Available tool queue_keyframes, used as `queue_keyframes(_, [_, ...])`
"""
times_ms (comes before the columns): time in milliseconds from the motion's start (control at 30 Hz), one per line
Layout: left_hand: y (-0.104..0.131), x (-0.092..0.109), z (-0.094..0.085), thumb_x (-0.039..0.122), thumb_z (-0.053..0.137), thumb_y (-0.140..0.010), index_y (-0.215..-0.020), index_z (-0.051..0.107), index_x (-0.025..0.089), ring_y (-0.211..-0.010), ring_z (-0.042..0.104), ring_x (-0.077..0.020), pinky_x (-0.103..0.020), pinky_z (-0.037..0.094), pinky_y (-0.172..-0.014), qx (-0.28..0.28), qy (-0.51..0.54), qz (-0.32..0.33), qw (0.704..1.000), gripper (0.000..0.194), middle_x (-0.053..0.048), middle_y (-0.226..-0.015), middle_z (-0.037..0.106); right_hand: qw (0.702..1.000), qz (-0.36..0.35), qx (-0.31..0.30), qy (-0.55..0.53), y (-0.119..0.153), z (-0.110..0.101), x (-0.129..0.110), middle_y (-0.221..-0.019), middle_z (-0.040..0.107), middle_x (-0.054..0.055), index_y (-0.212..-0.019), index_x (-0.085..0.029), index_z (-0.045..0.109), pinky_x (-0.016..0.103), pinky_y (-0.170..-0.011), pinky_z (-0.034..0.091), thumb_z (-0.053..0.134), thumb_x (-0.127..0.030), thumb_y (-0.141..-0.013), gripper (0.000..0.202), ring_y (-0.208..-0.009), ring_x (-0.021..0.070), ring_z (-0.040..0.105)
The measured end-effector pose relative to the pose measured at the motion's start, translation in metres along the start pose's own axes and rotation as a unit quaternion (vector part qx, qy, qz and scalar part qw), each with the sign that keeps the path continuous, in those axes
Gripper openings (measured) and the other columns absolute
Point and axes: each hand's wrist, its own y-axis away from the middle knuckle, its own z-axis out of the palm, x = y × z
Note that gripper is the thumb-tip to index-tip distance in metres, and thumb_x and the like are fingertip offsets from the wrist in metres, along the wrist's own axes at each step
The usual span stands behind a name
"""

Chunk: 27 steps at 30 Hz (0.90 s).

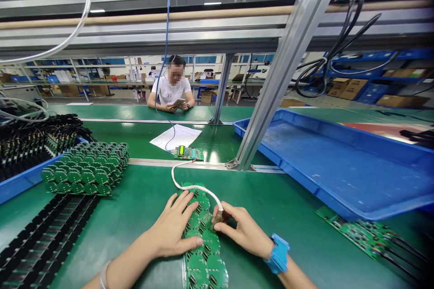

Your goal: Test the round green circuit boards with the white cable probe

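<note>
A strip of round green circuit boards [197,265] lies lengthwise on the green table in front of me. My left hand [174,228] rests on its left side with fingers spread, holding nothing. My right hand [237,228], with a blue wristband, pinches a brownish connector [218,219] at the strip's right side; the contact beneath it is hidden. A white cable [203,188] runs from this connector to a small board with a lit yellow-green display [189,152].
Stacked round boards [84,169] stand at the left above black trays [50,230]. A large blue tray [332,167] fills the right, with wired boards [359,230] below it. A metal post [274,90] rises right of centre. Across the tables, a person [172,88] holds a phone.
</note>
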Motion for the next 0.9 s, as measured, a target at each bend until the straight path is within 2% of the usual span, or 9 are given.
queue_keyframes(133, [0.0002, -0.0012, 0.0021, 0.081, 0.049, -0.08, -0.151, 0.026, 0.013, -0.146, 0.011, -0.0386, -0.064, 0.012, -0.114, -0.006, 0.001, 0.007, 1.0, 0.1, -0.02, -0.158, 0.015, 1.0, -0.004, 0.004, 0.017, 0.0005, 0.0007, -0.0002, -0.072, 0.064, 0.001, -0.084, -0.02, 0.056, 0.025, -0.064, 0.043, 0.061, -0.029, -0.088, 0.011, -0.066, 0.0164, 0.056])
queue_keyframes(233, [0.0003, -0.0018, 0.0045, 0.084, 0.05, -0.075, -0.152, 0.022, 0.013, -0.145, 0.009, -0.0406, -0.066, 0.01, -0.113, -0.01, -0.001, 0.006, 1.0, 0.109, -0.021, -0.158, 0.012, 1.0, -0.006, 0.007, 0.021, 0.0004, 0.0007, -0.001, -0.07, 0.062, 0.0, -0.082, -0.02, 0.056, 0.024, -0.063, 0.043, 0.061, -0.029, -0.087, 0.011, -0.064, 0.0157, 0.054])
queue_keyframes(467, [-0.0008, -0.003, 0.0083, 0.082, 0.053, -0.075, -0.154, 0.014, 0.013, -0.146, 0.005, -0.0369, -0.058, 0.012, -0.117, -0.018, -0.006, 0.002, 1.0, 0.112, -0.02, -0.159, 0.008, 1.0, -0.005, 0.006, 0.017, 0.0007, 0.0006, 0.0002, -0.071, 0.063, 0.0, -0.083, -0.02, 0.056, 0.024, -0.064, 0.043, 0.061, -0.027, -0.087, 0.009, -0.065, 0.0159, 0.054])
queue_keyframes(900, [-0.0006, -0.0009, 0.0073, 0.079, 0.056, -0.076, -0.155, 0.013, 0.015, -0.146, 0.007, -0.0385, -0.059, 0.013, -0.117, -0.02, -0.003, -0.006, 1.0, 0.11, -0.019, -0.159, 0.009, 1.0, -0.006, 0.006, 0.022, 0.0005, 0.0009, 0.0004, -0.071, 0.063, 0.0, -0.082, -0.02, 0.056, 0.024, -0.063, 0.044, 0.061, -0.028, -0.087, 0.01, -0.064, 0.0156, 0.054])
